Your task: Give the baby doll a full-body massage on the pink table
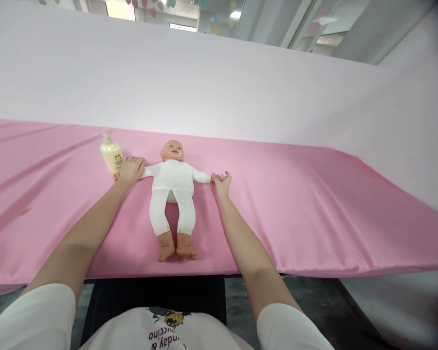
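Note:
A baby doll (pixel 173 176) in a white top and white trousers lies on its back on the pink cloth (pixel 299 204). Its head points away from me, its bare feet towards me and both its arms stretch out sideways. My left hand (pixel 132 168) is closed over the doll's arm at the left, covering the forearm; the doll's hand peeks out beyond it. At the other side, my right hand (pixel 222 183) pinches the doll's hand with thumb and fingers, some fingers sticking up. Close beside my left hand stands a pale yellow pump bottle (pixel 111 153).
The pink cloth covers a table whose front edge is just before my body. A white wall panel (pixel 204 87) rises along the back, with another at the right. Glass partitions (pixel 270 22) and hanging coloured decorations show above it.

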Tool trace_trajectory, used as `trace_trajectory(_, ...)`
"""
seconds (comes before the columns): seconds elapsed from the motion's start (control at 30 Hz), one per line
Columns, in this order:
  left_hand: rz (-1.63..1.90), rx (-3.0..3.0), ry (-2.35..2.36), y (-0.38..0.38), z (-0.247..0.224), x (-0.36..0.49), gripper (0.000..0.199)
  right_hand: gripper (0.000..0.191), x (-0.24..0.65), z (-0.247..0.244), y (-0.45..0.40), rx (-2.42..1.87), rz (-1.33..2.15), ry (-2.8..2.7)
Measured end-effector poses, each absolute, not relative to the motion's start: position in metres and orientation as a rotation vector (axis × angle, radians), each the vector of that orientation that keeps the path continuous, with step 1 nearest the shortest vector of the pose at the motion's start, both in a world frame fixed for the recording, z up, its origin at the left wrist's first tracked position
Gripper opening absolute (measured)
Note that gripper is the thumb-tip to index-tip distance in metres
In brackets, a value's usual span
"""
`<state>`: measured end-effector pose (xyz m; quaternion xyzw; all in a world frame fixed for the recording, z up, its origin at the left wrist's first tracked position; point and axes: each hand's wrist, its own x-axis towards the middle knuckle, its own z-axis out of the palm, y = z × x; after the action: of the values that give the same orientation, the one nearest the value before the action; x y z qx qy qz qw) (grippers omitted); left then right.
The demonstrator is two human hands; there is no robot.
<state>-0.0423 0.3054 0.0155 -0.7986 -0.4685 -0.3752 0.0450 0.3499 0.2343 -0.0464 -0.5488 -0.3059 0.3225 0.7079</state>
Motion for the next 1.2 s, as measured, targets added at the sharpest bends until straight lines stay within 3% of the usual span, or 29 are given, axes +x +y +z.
trace_trajectory(0.07, -1.235, -2.515, -1.294, 0.303, 0.026, -0.019, 0.039, 0.092, 0.350, -0.045, 0.239, -1.088, 0.816, -0.494)
trace_trajectory(0.2, -1.197, -2.715, -1.076, 0.297, 0.048, 0.057, 0.038, 0.065, 0.344, -0.041, 0.246, -0.998, 0.963, -0.461)
trace_trajectory(0.3, -1.106, -2.899, -0.956, 0.298, 0.064, 0.121, 0.042, 0.059, 0.336, -0.039, 0.243, -0.930, 1.099, -0.496)
trace_trajectory(0.53, -0.635, -3.564, -1.483, 0.309, 0.059, 0.221, 0.082, 0.052, 0.328, -0.035, 0.238, -0.796, 1.250, -0.598)
trace_trajectory(0.6, -0.793, -3.650, -1.543, 0.309, 0.042, 0.229, 0.074, 0.051, 0.329, -0.036, 0.242, -0.831, 1.229, -0.630)
trace_trajectory(0.7, -0.995, -3.647, -1.455, 0.311, 0.020, 0.229, 0.045, 0.053, 0.328, -0.039, 0.247, -0.880, 1.197, -0.662)
trace_trajectory(0.8, -1.102, -3.601, -1.272, 0.318, 0.012, 0.223, 0.033, 0.055, 0.324, -0.041, 0.248, -0.886, 1.144, -0.698)
trace_trajectory(1.07, -1.085, -3.685, -1.178, 0.321, 0.013, 0.217, 0.033, 0.047, 0.323, -0.036, 0.246, -0.869, 1.067, -0.596)
trace_trajectory(1.2, -0.887, -3.872, -1.114, 0.316, 0.008, 0.215, 0.037, 0.040, 0.330, -0.042, 0.249, -0.876, 1.073, -0.593)
